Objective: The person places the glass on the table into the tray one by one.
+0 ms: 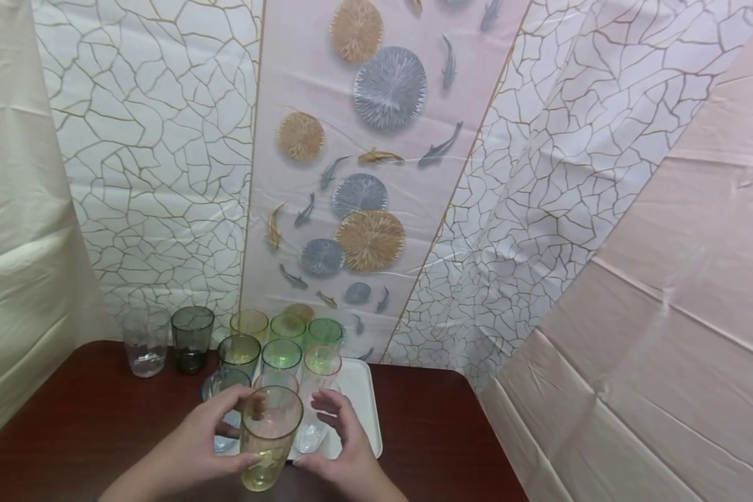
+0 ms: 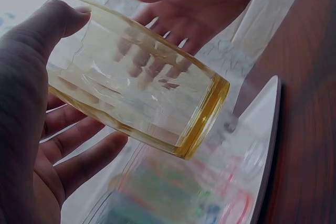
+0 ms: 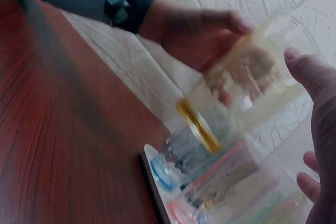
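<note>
We see a left hand (image 1: 194, 438) grip a yellow glass (image 1: 272, 434) while a right hand (image 1: 353, 450), thumb and fingers parted, hovers at the glass's three o'clock.

Clock from held glass (image 1: 276, 432): left grip (image 1: 191, 438) at 9, right grip (image 1: 350, 446) at 3. Tray (image 1: 365, 411) on table (image 1: 442, 432), 12 to 2; grouped glasses (image 1: 282, 354) on tray, 11 to 1. Glass pair (image 1: 192, 338) on table, 10. Curtain (image 1: 326, 181) behind table, 12.
</note>
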`<state>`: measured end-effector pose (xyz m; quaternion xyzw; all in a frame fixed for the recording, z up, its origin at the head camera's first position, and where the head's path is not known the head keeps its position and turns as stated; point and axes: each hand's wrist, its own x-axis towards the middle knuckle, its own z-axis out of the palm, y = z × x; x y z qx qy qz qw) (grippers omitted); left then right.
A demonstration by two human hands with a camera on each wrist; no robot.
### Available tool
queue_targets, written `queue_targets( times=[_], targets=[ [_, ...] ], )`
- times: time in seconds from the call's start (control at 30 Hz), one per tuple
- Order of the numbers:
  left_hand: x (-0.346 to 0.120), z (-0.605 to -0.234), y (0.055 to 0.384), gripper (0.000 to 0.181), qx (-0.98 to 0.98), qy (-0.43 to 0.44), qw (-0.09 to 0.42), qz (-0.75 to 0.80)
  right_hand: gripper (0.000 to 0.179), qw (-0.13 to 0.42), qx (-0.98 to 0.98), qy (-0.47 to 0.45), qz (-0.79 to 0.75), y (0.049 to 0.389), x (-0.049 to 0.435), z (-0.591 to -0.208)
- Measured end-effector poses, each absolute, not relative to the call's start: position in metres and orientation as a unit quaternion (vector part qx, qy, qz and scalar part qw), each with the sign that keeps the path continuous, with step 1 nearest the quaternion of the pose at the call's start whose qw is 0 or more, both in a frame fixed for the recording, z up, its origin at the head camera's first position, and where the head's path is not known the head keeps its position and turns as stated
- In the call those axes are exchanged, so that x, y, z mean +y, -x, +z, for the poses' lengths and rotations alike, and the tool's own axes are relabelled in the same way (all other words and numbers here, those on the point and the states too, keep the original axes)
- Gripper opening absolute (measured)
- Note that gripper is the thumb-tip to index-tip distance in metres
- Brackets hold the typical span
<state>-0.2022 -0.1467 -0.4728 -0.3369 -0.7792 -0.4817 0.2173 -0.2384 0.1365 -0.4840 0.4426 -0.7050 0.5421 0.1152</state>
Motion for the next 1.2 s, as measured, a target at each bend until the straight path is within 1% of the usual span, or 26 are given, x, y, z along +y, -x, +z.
queue_targets(
  times=[0.1, 0.17, 0.37, 0.47, 0.57, 0.67, 0.87, 1.03, 1.2],
  targets=[
    [-0.136, -0.471, 0.204, 0.074, -0.771, 0.354, 0.208, -0.486, 0.100, 0.083, -0.693, -0.459, 0.549, 0.238, 0.130, -0.482],
    [-0.131, -0.470, 0.203, 0.072, -0.768, 0.360, 0.201, -0.490, 0.099, 0.067, -0.688, -0.472, 0.548, 0.238, 0.127, -0.482],
    [-0.124, -0.469, 0.204, 0.070, -0.763, 0.369, 0.186, -0.497, 0.080, 0.032, -0.693, -0.474, 0.542, 0.235, 0.126, -0.481],
    [-0.124, -0.468, 0.205, 0.071, -0.773, 0.369, 0.179, -0.484, 0.076, 0.025, -0.705, -0.460, 0.539, 0.233, 0.127, -0.480],
    [-0.128, -0.466, 0.203, 0.072, -0.793, 0.361, 0.171, -0.460, 0.075, 0.032, -0.711, -0.452, 0.538, 0.231, 0.131, -0.481],
    [-0.136, -0.466, 0.199, 0.073, -0.815, 0.337, 0.175, -0.437, 0.074, 0.049, -0.712, -0.443, 0.542, 0.229, 0.139, -0.482],
    [-0.162, -0.468, 0.193, 0.071, -0.851, 0.281, 0.202, -0.395, 0.072, 0.074, -0.713, -0.418, 0.557, 0.226, 0.171, -0.485],
    [-0.184, -0.474, 0.190, 0.070, -0.853, 0.269, 0.233, -0.381, 0.073, 0.095, -0.721, -0.400, 0.558, 0.227, 0.197, -0.491],
    [-0.200, -0.479, 0.189, 0.069, -0.857, 0.248, 0.252, -0.375, 0.072, 0.114, -0.722, -0.385, 0.564, 0.234, 0.214, -0.497]
  ],
)
